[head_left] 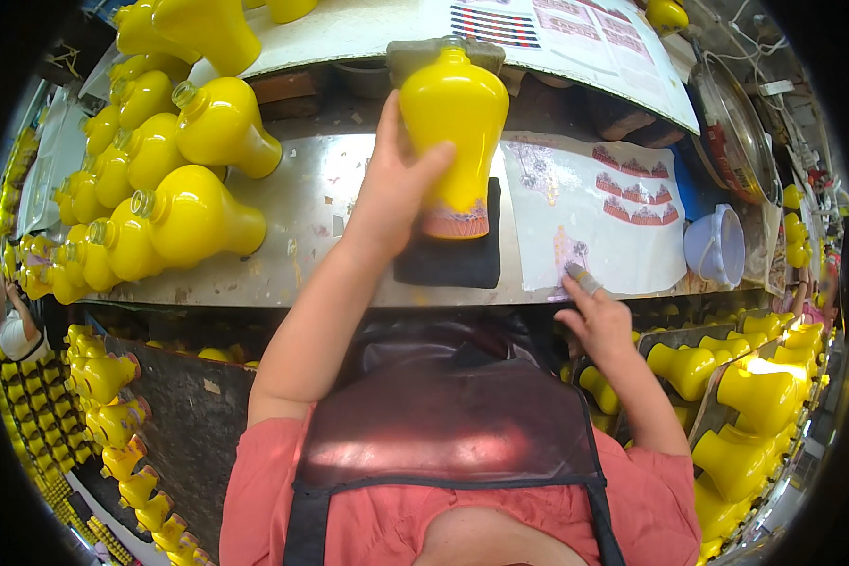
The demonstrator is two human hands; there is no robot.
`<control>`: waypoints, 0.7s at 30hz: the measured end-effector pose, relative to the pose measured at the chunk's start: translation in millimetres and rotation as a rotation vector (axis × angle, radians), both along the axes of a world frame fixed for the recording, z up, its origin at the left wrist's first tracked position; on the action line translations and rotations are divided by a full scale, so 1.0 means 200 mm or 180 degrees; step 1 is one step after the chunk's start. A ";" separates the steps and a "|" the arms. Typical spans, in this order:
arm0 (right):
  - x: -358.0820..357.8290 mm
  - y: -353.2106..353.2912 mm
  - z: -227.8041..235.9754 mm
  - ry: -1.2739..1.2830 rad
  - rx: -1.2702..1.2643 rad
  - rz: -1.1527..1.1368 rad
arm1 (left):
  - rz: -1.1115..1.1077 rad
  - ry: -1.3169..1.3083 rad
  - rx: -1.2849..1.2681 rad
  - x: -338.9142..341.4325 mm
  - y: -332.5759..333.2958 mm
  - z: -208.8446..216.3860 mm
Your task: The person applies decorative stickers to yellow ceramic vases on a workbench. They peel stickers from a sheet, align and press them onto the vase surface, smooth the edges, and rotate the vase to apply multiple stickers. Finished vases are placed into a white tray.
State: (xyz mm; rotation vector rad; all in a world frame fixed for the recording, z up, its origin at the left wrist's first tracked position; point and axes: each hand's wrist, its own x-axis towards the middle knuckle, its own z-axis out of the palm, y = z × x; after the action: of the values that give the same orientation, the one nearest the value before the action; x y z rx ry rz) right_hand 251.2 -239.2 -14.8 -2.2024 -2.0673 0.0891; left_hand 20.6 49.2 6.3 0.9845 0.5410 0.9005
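At the frame's upper centre, the person's left hand (401, 179) grips a glossy yellow bottle (455, 123) above a black pad (448, 266). Right of centre, the right hand (599, 325) touches a white decal sheet (627, 255) beside a pale lavender pail (704, 247). More yellow bottles (198, 217) crowd the upper left.

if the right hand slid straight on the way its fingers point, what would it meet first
Probably the purple floral decal on the white sheet, just beyond the right hand; depth there is unclear.
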 end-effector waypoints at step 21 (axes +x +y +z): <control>0.07 0.40 0.49 0.3330 -0.1001 -0.1660 | -0.0236 -0.0159 -0.0186 -0.01 0.03 0.01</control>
State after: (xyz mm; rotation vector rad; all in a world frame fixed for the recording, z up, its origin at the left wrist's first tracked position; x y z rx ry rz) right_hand 264.4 -158.4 82.9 -2.0332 -0.9348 1.2524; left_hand 17.6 56.0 7.7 0.9211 0.4829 0.8367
